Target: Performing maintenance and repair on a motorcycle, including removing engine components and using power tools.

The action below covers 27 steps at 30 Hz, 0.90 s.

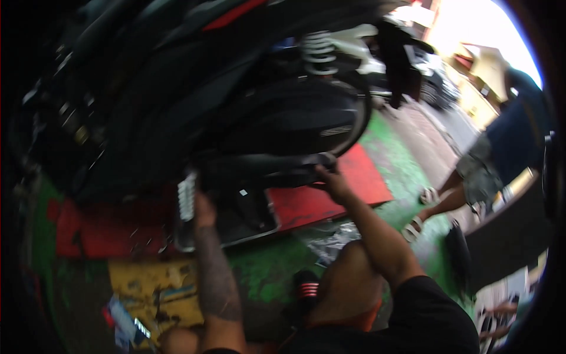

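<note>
A dark scooter (177, 106) fills the upper part of the view, its rear wheel and black drive-side cover (295, 118) facing me. Below that cover runs a long black part (259, 168), blurred, that looks like a plastic trim piece. My right hand (333, 182) is closed around its right end, thumb on the near side. At the left end is my left hand (204, 207), its fingers mostly hidden behind the dark part. Beside the left hand shows a pale ribbed piece (186, 197). Beneath both hands lies a metal-rimmed tray (236, 242) with dark items in it.
The tray rests on a red platform (330, 197) under the scooter. Small metal pieces lie left of it. A yellow mat (127, 274) with tools is on the green floor (259, 274). Clear plastic wrapping (330, 239) lies near my knee. Another person (501, 141) stands at the right.
</note>
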### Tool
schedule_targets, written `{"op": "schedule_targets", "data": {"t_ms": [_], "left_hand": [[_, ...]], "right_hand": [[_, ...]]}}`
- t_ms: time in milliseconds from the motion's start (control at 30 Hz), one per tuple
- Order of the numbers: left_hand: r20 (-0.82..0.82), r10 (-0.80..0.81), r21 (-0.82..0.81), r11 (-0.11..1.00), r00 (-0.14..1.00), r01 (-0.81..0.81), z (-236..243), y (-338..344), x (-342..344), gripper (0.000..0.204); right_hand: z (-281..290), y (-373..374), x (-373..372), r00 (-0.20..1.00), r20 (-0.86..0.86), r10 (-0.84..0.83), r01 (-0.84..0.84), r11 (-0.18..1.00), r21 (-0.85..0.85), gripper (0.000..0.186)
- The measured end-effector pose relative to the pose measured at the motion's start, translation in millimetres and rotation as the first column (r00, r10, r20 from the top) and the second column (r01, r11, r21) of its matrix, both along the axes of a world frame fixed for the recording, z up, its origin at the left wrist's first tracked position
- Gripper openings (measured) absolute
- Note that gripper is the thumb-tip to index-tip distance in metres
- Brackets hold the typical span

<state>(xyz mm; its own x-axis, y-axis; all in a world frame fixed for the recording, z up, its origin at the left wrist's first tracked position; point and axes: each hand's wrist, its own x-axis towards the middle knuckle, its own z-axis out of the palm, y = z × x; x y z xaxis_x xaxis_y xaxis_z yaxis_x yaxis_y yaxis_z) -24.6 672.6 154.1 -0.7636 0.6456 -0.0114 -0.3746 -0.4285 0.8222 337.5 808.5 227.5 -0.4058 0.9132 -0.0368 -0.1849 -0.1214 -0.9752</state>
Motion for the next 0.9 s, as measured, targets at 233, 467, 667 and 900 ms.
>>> {"op": "schedule_targets", "data": {"t_ms": [233,467,667,900], "left_hand": [[0.039,-0.083,0.022,0.996,0.996,0.083,37,-26,12,0.045],[0.124,-0.059,0.419,0.908,0.991,0.001,14,-19,6,0.035],[0.236,-0.067,0.490,0.870,0.969,-0.059,-5,-1,2,0.033],[-0.052,-0.004,0.392,0.920,0.999,0.024,-31,9,-1,0.055]], "right_hand": [[7,-8,-17,0.997,-0.013,0.081,-0.082,0.992,-0.100,0.054],[4,-15,-24,0.995,-0.006,0.097,-0.097,0.995,-0.012,0.066],[-1,0,-12,0.988,0.010,0.156,-0.155,0.986,-0.068,0.062],[-1,-8,-13,0.992,0.068,0.111,-0.111,0.994,0.009,0.060]]}}
